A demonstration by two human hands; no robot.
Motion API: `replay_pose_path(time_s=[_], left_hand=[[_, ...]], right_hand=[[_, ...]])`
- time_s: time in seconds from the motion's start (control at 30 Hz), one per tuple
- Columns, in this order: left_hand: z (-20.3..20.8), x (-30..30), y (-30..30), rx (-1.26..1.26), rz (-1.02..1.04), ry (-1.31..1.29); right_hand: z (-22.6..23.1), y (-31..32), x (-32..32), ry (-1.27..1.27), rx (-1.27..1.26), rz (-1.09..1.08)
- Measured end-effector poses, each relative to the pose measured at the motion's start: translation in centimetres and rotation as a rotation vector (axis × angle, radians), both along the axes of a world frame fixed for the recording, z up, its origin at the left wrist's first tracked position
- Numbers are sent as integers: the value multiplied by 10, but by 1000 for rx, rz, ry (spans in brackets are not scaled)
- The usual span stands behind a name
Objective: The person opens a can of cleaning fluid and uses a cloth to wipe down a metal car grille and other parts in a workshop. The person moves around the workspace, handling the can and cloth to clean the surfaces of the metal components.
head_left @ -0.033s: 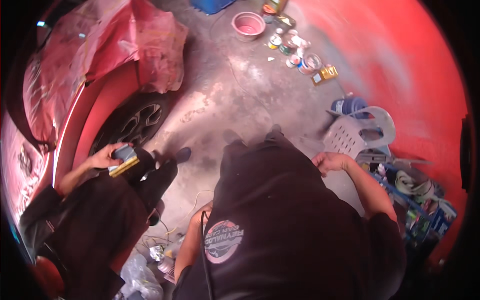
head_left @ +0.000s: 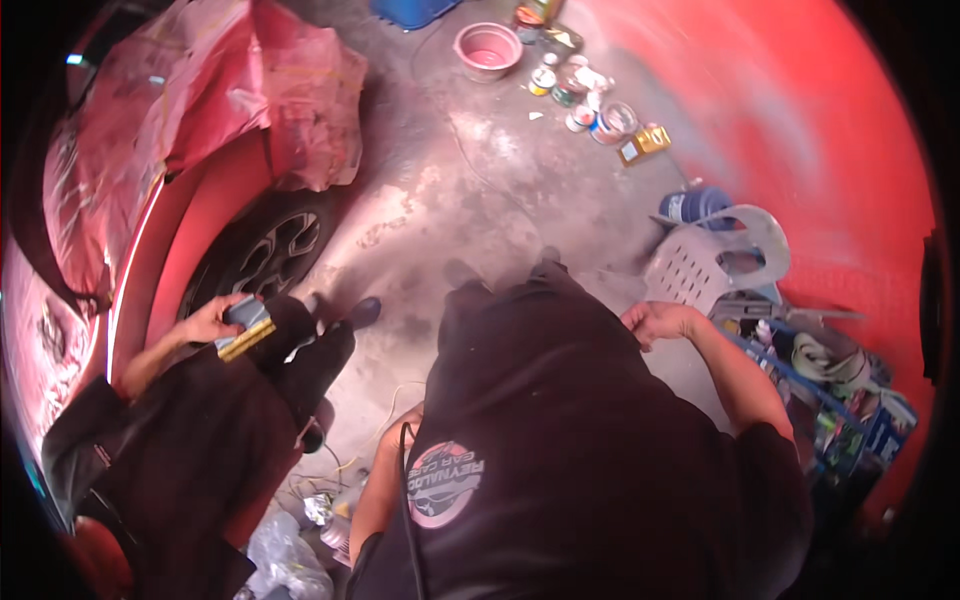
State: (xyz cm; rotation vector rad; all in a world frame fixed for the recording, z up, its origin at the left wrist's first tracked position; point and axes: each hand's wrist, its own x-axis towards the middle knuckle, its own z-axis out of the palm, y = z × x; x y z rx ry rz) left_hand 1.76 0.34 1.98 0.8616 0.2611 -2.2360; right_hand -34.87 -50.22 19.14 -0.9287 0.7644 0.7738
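Observation:
My right hand (head_left: 660,322) hangs at my right hip beside the hem of my black shirt (head_left: 580,430). Its fingers are curled in and I see nothing in them. Close to my left side is my left hand (head_left: 408,424), bent at the wrist. The shirt and a dark cord (head_left: 410,510) cover most of it, so its fingers stay hidden. Nearest to that hand, a thin yellowish cable (head_left: 388,400) runs over the floor.
At left a co-worker's hand (head_left: 212,320) holds a grey and yellow block (head_left: 246,338) by a red car's fender (head_left: 215,190). Paint cans (head_left: 580,118), a pink basin (head_left: 487,50) and a plastic chair (head_left: 690,268) stand ahead. A blue crate (head_left: 800,375) holds supplies at right.
The view has shifted slightly, so the floor items sit a little farther left. The co-worker's hand and block have moved a touch. My own hands stay where they were.

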Motion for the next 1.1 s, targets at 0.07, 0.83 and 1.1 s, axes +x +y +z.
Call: replay_pose_path(time_s=[0.07,0.83,1.1], left_hand=[[-4,19,1,92,24,64],[-36,237,-203,485,290,995],[-10,177,-216,523,307,643]], right_hand=[[-7,4,-15,-37,8,-28],[-71,39,-210,-145,186,-385],[-75,39,-245,-168,171,-343]])
